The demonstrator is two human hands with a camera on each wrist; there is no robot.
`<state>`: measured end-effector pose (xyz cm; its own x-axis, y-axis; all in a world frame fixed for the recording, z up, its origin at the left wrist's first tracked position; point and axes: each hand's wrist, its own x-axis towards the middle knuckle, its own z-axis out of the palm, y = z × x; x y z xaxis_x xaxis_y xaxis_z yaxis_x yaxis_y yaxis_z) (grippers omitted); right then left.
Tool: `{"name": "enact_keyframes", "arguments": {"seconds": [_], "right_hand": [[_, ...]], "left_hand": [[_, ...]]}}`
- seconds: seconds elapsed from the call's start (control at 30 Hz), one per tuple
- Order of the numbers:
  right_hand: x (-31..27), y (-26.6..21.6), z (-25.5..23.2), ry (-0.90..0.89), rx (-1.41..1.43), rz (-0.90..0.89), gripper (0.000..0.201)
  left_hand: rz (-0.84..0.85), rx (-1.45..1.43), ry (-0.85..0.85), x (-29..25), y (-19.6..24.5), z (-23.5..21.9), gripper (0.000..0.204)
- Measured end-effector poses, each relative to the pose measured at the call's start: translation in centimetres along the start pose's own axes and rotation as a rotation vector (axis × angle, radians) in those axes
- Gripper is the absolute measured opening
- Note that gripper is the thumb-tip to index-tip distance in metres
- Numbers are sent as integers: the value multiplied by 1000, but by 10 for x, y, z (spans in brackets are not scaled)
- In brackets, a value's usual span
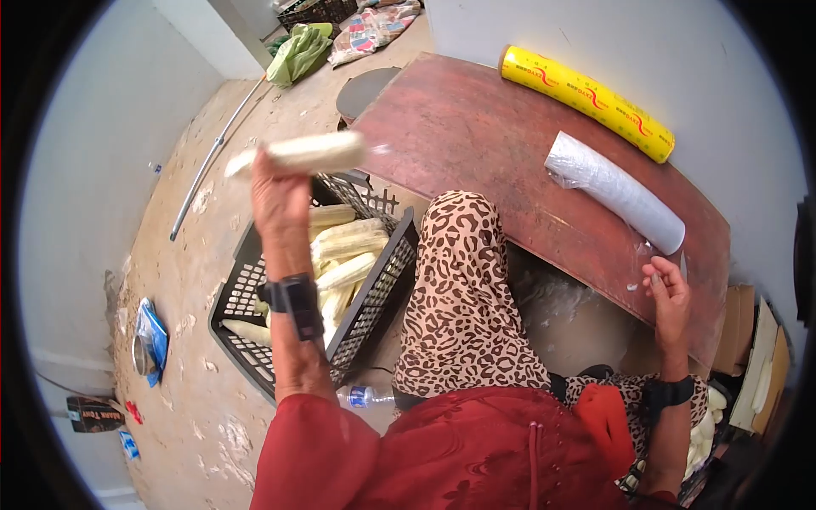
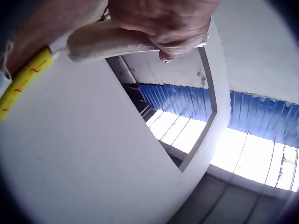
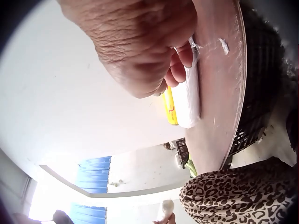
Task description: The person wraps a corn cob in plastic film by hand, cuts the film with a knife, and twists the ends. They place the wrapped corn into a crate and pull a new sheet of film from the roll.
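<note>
My left hand [image 1: 285, 204] grips a pale ear of corn [image 1: 327, 151] above the basket, blurred in the head view. In the left wrist view the fingers wrap one end of the ear [image 2: 96, 43], and a wisp of clear film trails from its other end. My right hand [image 1: 669, 297] hovers at the table's near right edge, close to the end of a roll of cling film [image 1: 619, 194]. Its fingers hang loosely curled with nothing visible in them. Below the left arm, a dark plastic basket [image 1: 371, 314] holds several pale ears of corn [image 1: 348, 240].
A yellow printed roll [image 1: 586, 102] lies along the wall on the reddish table [image 1: 459, 110]. Beside the basket are a patterned trouser knee [image 1: 459, 255] and a plastic bottle [image 1: 365, 396]. A metal pole [image 1: 212, 153] and a blue bag [image 1: 153, 331] lie on the floor to the left.
</note>
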<state>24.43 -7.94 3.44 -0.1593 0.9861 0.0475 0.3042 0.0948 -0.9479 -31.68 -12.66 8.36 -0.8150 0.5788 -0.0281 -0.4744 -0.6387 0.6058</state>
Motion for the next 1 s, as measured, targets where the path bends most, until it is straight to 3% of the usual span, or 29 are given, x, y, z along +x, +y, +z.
{"name": "enact_keyframes", "arguments": {"seconds": [0.07,0.1,0.17,0.2,0.27,0.37,0.43,0.47,0.57,0.6,0.67,0.77,0.87,1.0], "right_hand": [[0,3,-1,-6,-15,31,30],[-1,4,0,-9,-19,46,29],[-1,4,1,-10,-38,82,29],[-1,3,1,-8,-52,103,29],[0,4,2,-11,-68,125,29],[3,11,0,-22,-75,132,29],[5,15,0,-21,-77,140,29],[5,18,0,-23,-69,139,28],[4,23,0,-35,-64,132,27],[4,21,1,-43,-74,129,26],[3,21,3,-57,-81,134,26],[3,21,5,-77,-103,145,25],[3,13,9,-106,-161,130,24],[3,14,10,-117,-161,114,23]], "left_hand": [[6,-12,218,28,19,-56,40],[99,363,49,47,30,-121,43],[239,1099,-76,36,46,-177,49],[285,1463,-18,21,53,-179,51],[312,1416,81,19,52,-211,52],[190,1482,302,24,48,-254,52],[409,1641,384,33,43,-278,33],[464,1787,432,31,42,-283,35],[205,1902,499,6,47,-228,32],[285,1871,521,8,47,-231,31],[238,1681,440,5,49,-236,34],[321,1816,305,11,46,-272,40],[151,1703,361,28,37,-308,48],[78,1819,355,23,42,-296,56]]}}
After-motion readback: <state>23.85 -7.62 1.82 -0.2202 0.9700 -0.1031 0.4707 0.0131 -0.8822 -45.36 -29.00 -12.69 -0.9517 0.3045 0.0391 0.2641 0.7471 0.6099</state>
